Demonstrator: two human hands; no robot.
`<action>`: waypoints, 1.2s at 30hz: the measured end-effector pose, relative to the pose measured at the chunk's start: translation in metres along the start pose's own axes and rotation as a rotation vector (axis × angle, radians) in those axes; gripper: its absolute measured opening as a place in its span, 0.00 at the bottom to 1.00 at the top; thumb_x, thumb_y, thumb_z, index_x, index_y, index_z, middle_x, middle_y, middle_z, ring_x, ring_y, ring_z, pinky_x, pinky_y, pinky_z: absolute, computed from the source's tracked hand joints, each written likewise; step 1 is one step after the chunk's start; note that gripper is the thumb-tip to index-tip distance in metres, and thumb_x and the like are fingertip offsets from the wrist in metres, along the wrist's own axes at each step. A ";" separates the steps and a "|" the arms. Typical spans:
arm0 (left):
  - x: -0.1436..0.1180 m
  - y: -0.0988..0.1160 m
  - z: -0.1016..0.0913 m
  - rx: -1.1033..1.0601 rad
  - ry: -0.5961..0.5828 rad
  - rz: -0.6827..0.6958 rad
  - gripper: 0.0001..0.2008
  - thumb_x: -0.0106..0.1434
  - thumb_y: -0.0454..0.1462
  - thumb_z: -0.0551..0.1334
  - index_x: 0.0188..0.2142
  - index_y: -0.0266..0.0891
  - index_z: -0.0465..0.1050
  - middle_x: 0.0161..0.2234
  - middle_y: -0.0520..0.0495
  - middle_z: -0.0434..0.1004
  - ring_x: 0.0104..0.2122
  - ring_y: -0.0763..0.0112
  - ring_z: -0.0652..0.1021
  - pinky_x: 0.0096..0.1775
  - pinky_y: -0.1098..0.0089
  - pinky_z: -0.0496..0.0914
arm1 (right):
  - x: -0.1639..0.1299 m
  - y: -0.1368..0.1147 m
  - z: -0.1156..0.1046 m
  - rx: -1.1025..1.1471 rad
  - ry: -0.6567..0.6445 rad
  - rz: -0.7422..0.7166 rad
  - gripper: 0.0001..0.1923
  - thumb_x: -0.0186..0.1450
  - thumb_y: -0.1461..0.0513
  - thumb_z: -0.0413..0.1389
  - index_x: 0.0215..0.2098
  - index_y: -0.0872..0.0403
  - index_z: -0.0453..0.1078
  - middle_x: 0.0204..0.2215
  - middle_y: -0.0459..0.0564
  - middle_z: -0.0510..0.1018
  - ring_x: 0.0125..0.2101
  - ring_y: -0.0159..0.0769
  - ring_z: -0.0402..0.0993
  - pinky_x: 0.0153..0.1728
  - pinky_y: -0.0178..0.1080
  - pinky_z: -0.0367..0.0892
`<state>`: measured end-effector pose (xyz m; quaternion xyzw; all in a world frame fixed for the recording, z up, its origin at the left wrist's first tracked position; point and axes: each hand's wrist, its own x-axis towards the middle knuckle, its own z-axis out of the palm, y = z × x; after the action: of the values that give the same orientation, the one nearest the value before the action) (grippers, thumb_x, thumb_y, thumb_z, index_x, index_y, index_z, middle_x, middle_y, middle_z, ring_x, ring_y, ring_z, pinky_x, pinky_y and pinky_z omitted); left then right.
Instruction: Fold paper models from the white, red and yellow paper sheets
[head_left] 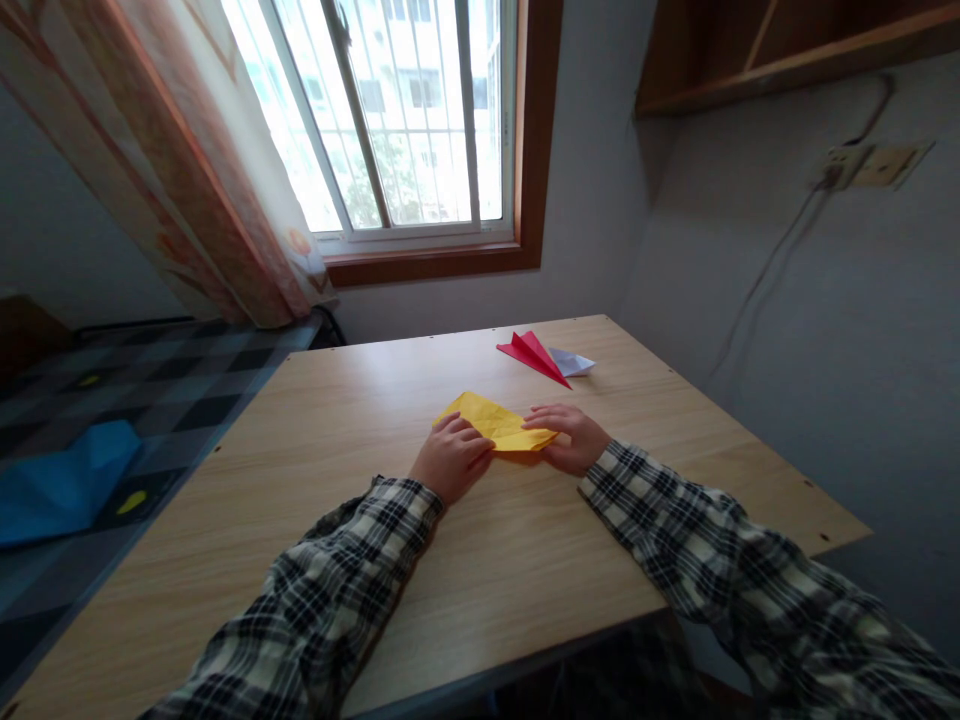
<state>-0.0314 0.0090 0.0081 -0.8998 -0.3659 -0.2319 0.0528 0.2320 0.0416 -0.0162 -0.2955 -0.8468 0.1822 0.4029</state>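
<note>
A folded yellow paper [491, 418] lies near the middle of the wooden table [375, 400]. My left hand [448, 457] rests on its near left edge, fingers pressing down on the paper. My right hand [571, 437] pinches the paper's right tip between thumb and fingers. Both arms wear plaid sleeves. Farther back on the table lie a red paper plane [531, 353] and a white paper plane [572, 362], side by side and touching.
A window [405, 120] with a curtain [172, 170] is behind the table. A bed with a dark checked cover [135, 385] and a blue item [64, 480] stands at the left. The wall at right carries a socket [874, 165] with a hanging cable.
</note>
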 end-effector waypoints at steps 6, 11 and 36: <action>0.001 -0.004 0.002 -0.137 -0.083 0.030 0.15 0.69 0.42 0.56 0.35 0.43 0.80 0.36 0.45 0.78 0.38 0.65 0.75 0.44 0.62 0.72 | 0.000 0.013 0.004 0.072 -0.150 -0.049 0.09 0.58 0.63 0.60 0.35 0.48 0.80 0.38 0.49 0.84 0.44 0.40 0.80 0.52 0.46 0.72; -0.003 -0.015 0.015 -0.173 0.011 -0.100 0.12 0.66 0.36 0.56 0.44 0.42 0.78 0.49 0.44 0.77 0.50 0.62 0.75 0.54 0.57 0.71 | -0.001 0.013 0.004 0.137 -0.185 -0.024 0.06 0.59 0.59 0.61 0.34 0.48 0.80 0.38 0.49 0.84 0.43 0.40 0.80 0.54 0.47 0.70; -0.002 -0.014 0.019 -0.113 -0.092 -0.064 0.14 0.67 0.38 0.57 0.50 0.42 0.74 0.48 0.42 0.76 0.49 0.58 0.73 0.54 0.55 0.69 | 0.019 0.006 0.018 -0.427 -0.030 0.416 0.10 0.65 0.56 0.58 0.41 0.52 0.71 0.38 0.51 0.79 0.40 0.42 0.72 0.42 0.42 0.59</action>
<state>-0.0352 0.0225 -0.0106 -0.8989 -0.3828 -0.2123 -0.0221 0.2105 0.0571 -0.0190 -0.5380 -0.7932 0.0832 0.2730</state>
